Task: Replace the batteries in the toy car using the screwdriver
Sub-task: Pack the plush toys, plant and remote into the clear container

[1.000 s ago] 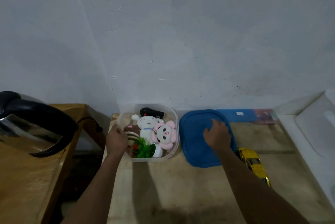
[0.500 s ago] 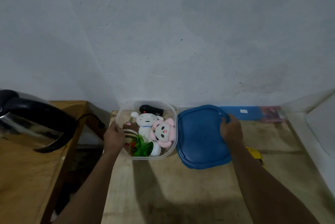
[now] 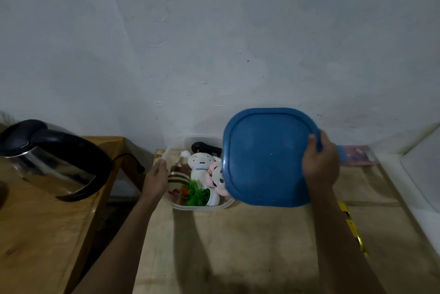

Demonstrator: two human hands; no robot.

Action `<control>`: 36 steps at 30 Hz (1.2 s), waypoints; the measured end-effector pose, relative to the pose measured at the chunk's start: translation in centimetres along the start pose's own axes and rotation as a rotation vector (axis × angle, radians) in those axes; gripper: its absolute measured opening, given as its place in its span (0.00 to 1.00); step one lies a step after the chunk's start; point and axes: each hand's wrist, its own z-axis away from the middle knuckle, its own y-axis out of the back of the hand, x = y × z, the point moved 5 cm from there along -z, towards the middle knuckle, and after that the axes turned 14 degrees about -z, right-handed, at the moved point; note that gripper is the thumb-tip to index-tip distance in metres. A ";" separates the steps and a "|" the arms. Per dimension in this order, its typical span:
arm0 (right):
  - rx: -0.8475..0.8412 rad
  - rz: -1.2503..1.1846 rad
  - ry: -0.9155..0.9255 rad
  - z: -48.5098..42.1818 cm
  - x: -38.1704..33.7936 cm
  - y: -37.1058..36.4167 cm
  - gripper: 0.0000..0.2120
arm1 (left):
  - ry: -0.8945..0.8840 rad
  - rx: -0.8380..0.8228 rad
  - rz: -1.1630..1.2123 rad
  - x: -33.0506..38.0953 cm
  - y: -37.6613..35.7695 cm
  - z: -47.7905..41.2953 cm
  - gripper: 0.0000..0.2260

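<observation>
Kettle (image 3: 54,158) left of tub (image 3: 198,208); lid (image 3: 264,158) over its right side — toy car (image 3: 352,224), seemingly, farther right.

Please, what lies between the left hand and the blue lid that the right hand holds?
In the head view, the clear container of small toys lies between the left hand and the blue lid, which overlaps its right side.

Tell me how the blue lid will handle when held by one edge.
Probably stiff: the blue lid looks flat though the right hand grips only one edge. Likely light, since one hand holds it aloft. Its smooth plastic may slip from that grip.
</observation>
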 end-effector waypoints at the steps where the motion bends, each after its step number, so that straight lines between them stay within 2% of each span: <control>1: -0.077 -0.054 -0.010 0.6 -0.4 -1.4 0.17 | 0.011 -0.011 0.037 0.1 0.0 0.1 0.23; 4: -0.330 -0.171 -0.092 3.1 -0.8 -7.2 0.12 | 0.031 -0.066 0.171 0.5 -0.1 0.7 0.26; 7: -0.446 -0.162 -0.152 5.6 0.2 -12.7 0.12 | 0.047 -0.137 0.252 1.0 -0.1 1.2 0.27; 9: -0.449 -0.111 -0.202 6.8 1.4 -15.5 0.11 | -0.018 -0.137 0.169 0.9 0.1 1.1 0.25; 12: -0.410 0.034 -0.249 7.6 2.8 -17.4 0.14 | -0.190 -0.054 -0.180 0.2 0.4 0.4 0.23; 15: -0.454 0.015 -0.225 8.1 3.1 -17.9 0.19 | -0.345 0.045 -0.343 0.4 0.2 0.4 0.16; 18: -0.485 0.018 -0.210 8.3 3.5 -18.3 0.22 | -0.355 0.094 -0.405 0.6 0.1 -0.1 0.14; 23: -0.493 0.092 -0.154 8.4 3.5 -18.6 0.22 | -0.358 0.079 -0.508 0.4 0.2 -1.3 0.13; 27: -0.540 0.175 -0.104 8.5 2.9 -18.8 0.21 | -0.405 0.066 -0.474 0.2 -0.3 -1.2 0.22; 29: -0.522 0.241 -0.024 8.9 2.3 -18.5 0.23 | -0.453 0.050 -0.531 0.1 -0.9 -1.1 0.26; 32: -0.548 0.393 0.195 9.6 1.9 -18.8 0.25 | -0.402 0.020 -0.643 0.1 -1.2 -1.4 0.27; 36: -0.594 0.445 0.203 9.5 3.1 -20.0 0.26 | -0.396 0.074 -0.674 -0.2 -1.1 -1.4 0.27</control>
